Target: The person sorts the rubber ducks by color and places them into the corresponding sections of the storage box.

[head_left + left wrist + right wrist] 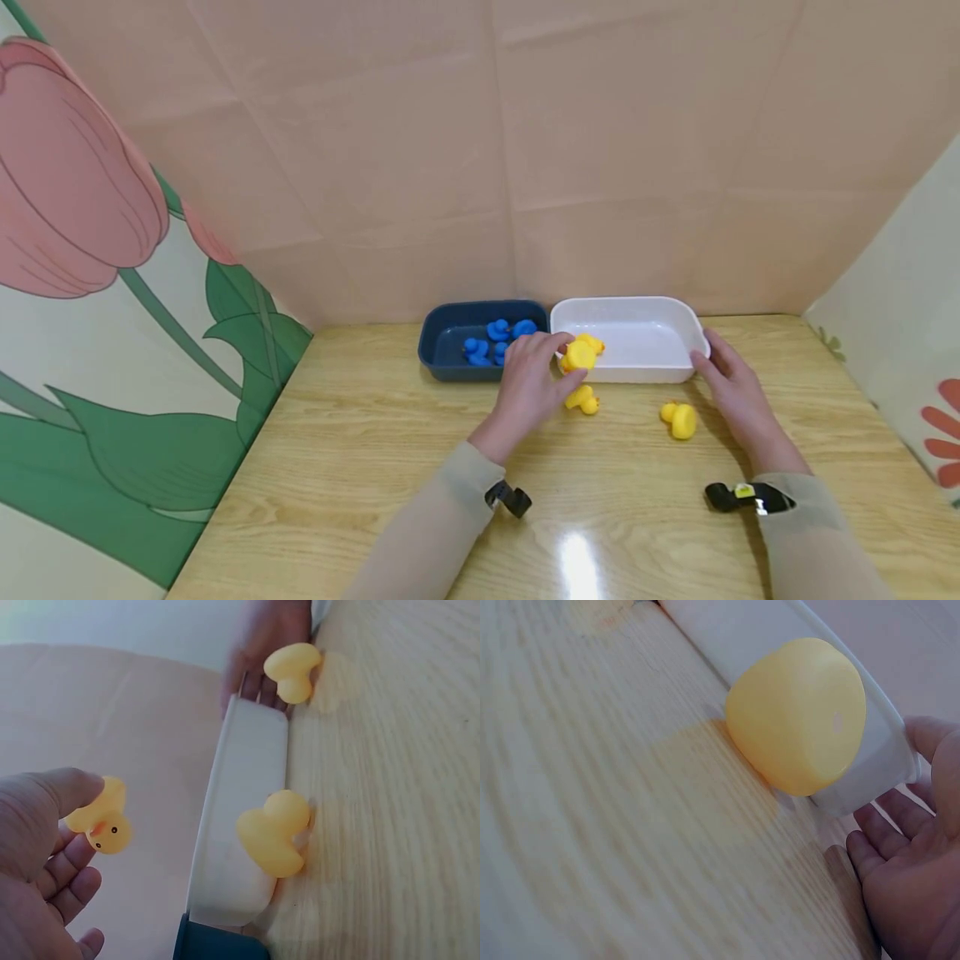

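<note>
My left hand [528,385] pinches a light, squashy yellow duck [579,356] by its body over the white tray [675,372], right hand [731,379] relaxed open.

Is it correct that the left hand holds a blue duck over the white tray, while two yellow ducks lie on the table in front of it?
Not quite: the duck that the left hand pinches is yellow, not blue, as the head view and left wrist view show. The blue ducks lie in the dark blue tray. The rest holds: it is over the white tray, and two yellow ducks lie on the table.
</note>
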The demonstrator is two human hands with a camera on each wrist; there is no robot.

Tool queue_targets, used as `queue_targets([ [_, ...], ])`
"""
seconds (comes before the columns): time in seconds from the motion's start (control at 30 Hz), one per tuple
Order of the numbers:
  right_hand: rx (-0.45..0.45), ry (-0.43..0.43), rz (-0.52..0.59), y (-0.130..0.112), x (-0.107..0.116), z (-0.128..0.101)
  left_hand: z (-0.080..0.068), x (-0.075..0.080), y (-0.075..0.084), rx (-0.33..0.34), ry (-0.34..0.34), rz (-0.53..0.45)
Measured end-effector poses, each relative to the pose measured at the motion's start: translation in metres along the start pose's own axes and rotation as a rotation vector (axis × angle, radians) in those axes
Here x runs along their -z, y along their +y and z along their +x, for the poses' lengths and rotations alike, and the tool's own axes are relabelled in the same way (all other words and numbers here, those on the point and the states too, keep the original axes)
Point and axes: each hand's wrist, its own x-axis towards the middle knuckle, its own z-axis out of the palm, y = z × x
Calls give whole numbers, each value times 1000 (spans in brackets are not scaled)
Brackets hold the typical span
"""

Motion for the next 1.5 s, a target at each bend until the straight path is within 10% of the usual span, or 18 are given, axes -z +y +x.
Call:
queue_targets([
  [0.77, -22, 6, -10, -1, 0, 0, 49, -25, -17, 108, 35, 51],
  [1.5, -14, -6, 4, -1, -1, -2, 64, -38, -22, 198, -19, 85],
])
